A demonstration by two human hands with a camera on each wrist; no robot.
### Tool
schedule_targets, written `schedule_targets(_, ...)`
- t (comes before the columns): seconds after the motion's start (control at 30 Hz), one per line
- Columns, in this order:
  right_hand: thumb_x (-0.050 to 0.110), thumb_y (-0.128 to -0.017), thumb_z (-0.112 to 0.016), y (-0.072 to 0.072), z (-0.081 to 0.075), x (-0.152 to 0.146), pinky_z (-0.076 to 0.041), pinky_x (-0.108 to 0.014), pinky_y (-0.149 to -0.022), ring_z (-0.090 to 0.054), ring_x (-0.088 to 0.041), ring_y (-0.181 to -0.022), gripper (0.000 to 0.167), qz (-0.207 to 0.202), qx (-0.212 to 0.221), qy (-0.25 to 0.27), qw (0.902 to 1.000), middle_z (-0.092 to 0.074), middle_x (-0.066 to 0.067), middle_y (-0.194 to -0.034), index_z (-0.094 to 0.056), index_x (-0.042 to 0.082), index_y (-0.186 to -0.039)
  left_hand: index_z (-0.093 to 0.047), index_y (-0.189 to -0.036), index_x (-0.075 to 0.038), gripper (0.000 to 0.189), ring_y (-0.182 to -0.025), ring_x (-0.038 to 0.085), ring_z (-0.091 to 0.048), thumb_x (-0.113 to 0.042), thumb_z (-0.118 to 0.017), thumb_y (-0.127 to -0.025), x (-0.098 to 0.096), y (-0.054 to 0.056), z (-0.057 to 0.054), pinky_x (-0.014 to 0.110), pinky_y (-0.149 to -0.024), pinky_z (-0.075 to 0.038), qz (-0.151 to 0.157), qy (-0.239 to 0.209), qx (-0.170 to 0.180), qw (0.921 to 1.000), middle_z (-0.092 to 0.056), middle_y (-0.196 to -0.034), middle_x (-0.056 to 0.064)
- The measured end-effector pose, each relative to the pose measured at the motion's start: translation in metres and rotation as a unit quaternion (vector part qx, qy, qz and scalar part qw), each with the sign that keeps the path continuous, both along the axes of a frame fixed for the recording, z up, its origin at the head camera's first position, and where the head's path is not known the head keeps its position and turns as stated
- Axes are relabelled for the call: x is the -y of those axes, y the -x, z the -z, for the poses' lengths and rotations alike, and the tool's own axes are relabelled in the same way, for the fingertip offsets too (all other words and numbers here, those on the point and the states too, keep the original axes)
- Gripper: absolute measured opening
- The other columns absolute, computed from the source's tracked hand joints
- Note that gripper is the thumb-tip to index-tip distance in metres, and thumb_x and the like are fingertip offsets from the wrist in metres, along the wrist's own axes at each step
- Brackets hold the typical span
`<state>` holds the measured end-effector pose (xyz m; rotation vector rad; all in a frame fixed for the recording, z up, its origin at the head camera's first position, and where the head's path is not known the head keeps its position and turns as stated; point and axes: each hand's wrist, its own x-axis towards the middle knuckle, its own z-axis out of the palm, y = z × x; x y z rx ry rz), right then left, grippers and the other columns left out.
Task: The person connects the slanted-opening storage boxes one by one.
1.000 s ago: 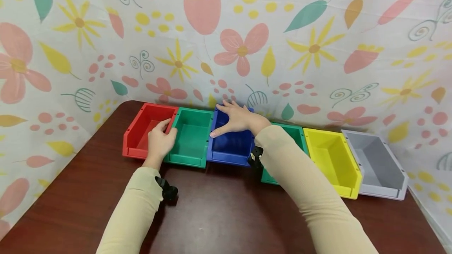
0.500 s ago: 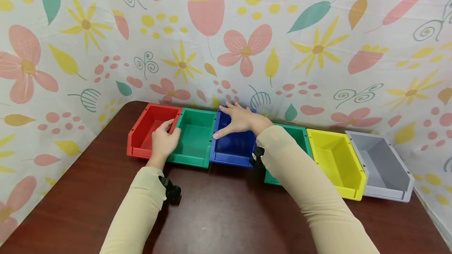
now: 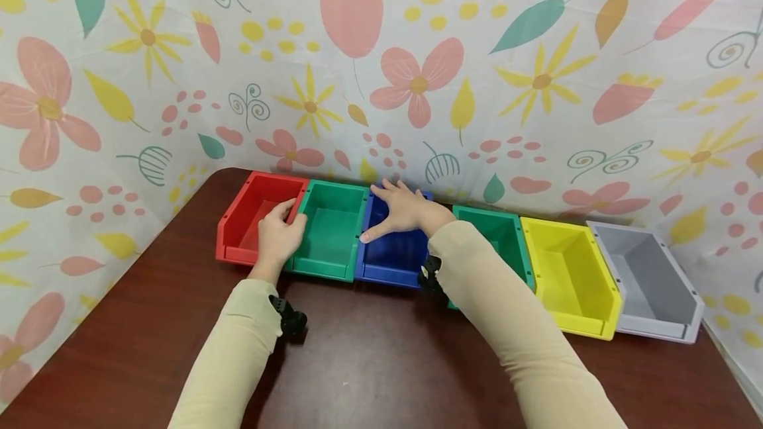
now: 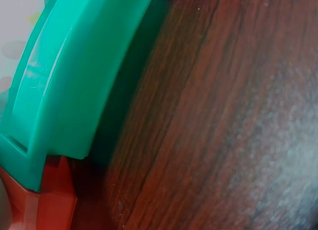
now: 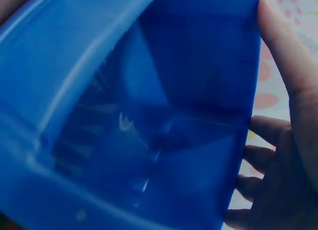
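Note:
A red bin [image 3: 262, 217], a green bin [image 3: 328, 234] and a blue bin [image 3: 396, 257] stand side by side, open at the top. My left hand [image 3: 279, 234] pinches the adjoining side walls of the red and green bins, with fingers on the red side and thumb on the green side. My right hand [image 3: 402, 210] spans the blue bin, its thumb on the left rim and its fingers over the back edge. In the right wrist view, the fingertips [image 5: 259, 158] hook onto the blue bin's edge. The left wrist view catches the green bin's front, not the hand.
Farther right come a second green bin [image 3: 503, 240], partly behind the right sleeve [image 3: 501, 303], then a yellow bin [image 3: 566, 277] and a grey bin [image 3: 646, 277]. All stand on a dark wood table [image 3: 357, 363] along a flower-patterned curtain [image 3: 369, 85].
The blue bin has shifted slightly toward the person against its green neighbour, the right hand moving with it. The left hand keeps its hold. The head view has shifted a little.

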<state>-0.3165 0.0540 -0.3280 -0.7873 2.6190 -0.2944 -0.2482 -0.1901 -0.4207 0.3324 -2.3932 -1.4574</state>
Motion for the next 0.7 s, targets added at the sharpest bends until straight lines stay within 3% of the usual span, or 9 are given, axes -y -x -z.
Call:
schedule_targets(0.37,0.072,-0.067,-0.067,-0.005,0.013,-0.001,0.001,-0.062,-0.114,0.008,-0.033,-0.147,0.114,0.008,0.007,0.009,0.9999,0.003,-0.006,-0.161,-0.009,0.026,-0.154,-0.05,-0.137,-0.009,0.048,-0.114,0.032,-0.055,-0.027,-0.05,-0.093,0.001,-0.004,0.006,0.049,-0.094,-0.047,0.0,0.006,0.007,1.0,-0.057,-0.133,0.013)
schedule_targets(0.7,0.071,-0.067,-0.068,-0.006,-0.004,0.007,-0.001,-0.063,-0.113,0.009,-0.034,-0.147,0.115,0.023,0.03,-0.048,0.9981,0.006,-0.005,-0.161,-0.004,0.028,-0.154,-0.051,-0.137,-0.01,0.048,-0.106,0.03,-0.057,-0.027,-0.05,-0.093,-0.002,-0.001,0.001,0.047,-0.089,-0.049,-0.003,0.005,0.001,1.0,-0.059,-0.13,0.012)
